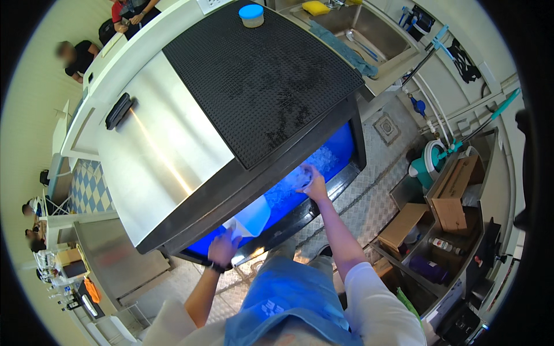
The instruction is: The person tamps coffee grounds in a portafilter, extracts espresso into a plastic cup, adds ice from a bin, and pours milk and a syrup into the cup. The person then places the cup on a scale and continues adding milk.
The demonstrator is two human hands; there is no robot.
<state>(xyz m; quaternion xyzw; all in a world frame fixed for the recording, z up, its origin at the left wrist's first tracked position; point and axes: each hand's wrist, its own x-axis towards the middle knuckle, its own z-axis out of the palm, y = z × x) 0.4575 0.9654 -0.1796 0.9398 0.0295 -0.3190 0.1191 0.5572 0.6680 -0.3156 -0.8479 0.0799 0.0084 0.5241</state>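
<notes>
Crushed or cubed ice lies in a blue-lit ice bin set below the counter. My left hand is at the bin's left part, closed around the near end of a white plastic scoop, whose broad part points at the ice. My right hand is over the ice with curled fingers around what looks like a clear cup; blue glare blurs its outline. Both forearms reach over the bin's dark front edge.
Above the bin is a steel top with a black rubber mat, a blue-lidded tub and a black handle. A sink is at upper right. Shelves with cardboard boxes stand on the right. Several people sit beyond the counter.
</notes>
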